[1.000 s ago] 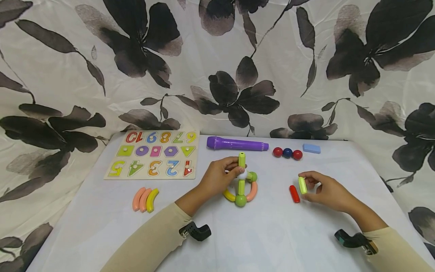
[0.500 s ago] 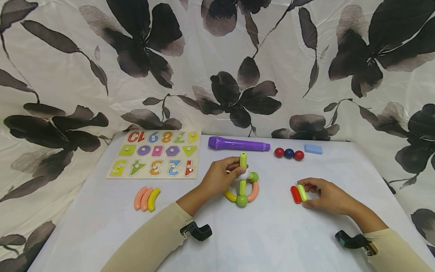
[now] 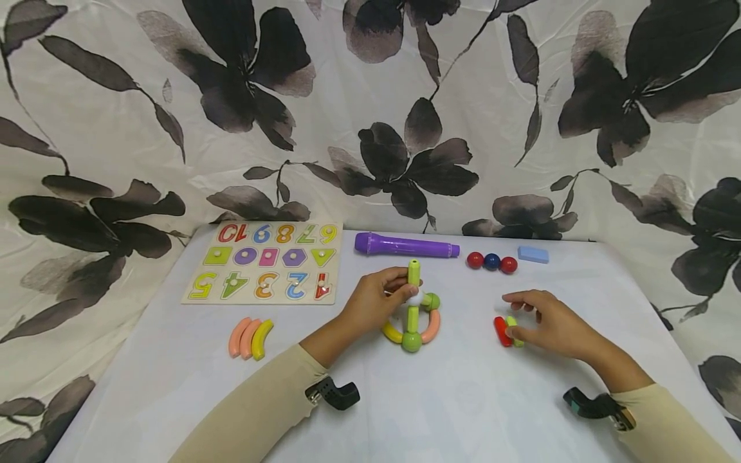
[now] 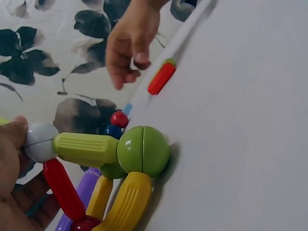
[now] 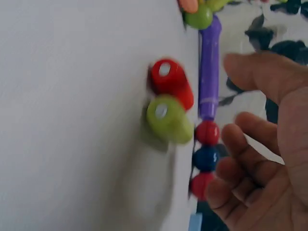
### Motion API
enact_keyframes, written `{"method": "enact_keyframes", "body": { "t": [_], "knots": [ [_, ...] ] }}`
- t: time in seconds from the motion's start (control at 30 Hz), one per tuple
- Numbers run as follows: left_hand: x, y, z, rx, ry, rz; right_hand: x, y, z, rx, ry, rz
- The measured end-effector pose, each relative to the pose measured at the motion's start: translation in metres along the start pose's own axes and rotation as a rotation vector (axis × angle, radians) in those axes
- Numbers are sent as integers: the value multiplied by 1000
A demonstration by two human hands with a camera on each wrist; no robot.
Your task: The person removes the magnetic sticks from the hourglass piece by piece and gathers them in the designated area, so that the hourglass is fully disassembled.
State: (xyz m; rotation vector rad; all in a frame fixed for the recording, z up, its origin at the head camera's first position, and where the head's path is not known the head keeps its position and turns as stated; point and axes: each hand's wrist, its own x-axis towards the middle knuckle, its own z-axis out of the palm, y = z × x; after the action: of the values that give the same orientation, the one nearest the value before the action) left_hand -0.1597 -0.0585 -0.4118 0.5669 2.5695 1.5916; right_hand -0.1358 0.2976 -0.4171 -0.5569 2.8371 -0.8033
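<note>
My left hand (image 3: pixel 368 301) grips a magnetic stick-and-ball model near its white ball (image 4: pixel 40 143), just under an upright green stick (image 3: pixel 413 272). Below that, another green stick (image 4: pixel 86 148) runs to a green ball (image 3: pixel 411 342) low on the model, flanked by yellow and pink curved sticks. A red stick (image 4: pixel 65 188) inside it shows in the left wrist view. On the right, my right hand (image 3: pixel 552 326) hovers with spread fingers over a loose green stick (image 5: pixel 168 119). That stick lies alongside a red stick (image 5: pixel 172 83), both with round metal ends.
A number puzzle board (image 3: pixel 272 311) lies at the back left, with several curved sticks (image 3: pixel 249 339) in front. Along the back are a purple tube (image 3: pixel 407 245), two red balls and a blue ball (image 3: pixel 491 262), and a blue block (image 3: pixel 533 254). Floral cloth (image 3: pixel 370 83) hangs behind.
My right hand has set the green stick down beside the red one and let go, its fingers spreading and lifting off. My left hand keeps its grip on the model.
</note>
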Motion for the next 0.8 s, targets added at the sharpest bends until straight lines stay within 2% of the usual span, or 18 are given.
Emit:
{"method": "enact_keyframes", "body": {
  "t": [0.13,0.27,0.47,0.6,0.8],
  "knots": [
    [0,0,-2,10,-6,-4,10,-19,4,44,115,-40],
    [0,-1,-4,30,-20,-40,22,-41,10,60,171,-76],
    [-3,-4,-6,81,-75,-102,37,-69,16,84,181,-128],
    [-4,-6,-6,108,-98,-97,47,-84,20,110,178,-161],
    [-5,-8,-6,78,-103,-69,60,-106,29,160,163,-228]
  ]
}}
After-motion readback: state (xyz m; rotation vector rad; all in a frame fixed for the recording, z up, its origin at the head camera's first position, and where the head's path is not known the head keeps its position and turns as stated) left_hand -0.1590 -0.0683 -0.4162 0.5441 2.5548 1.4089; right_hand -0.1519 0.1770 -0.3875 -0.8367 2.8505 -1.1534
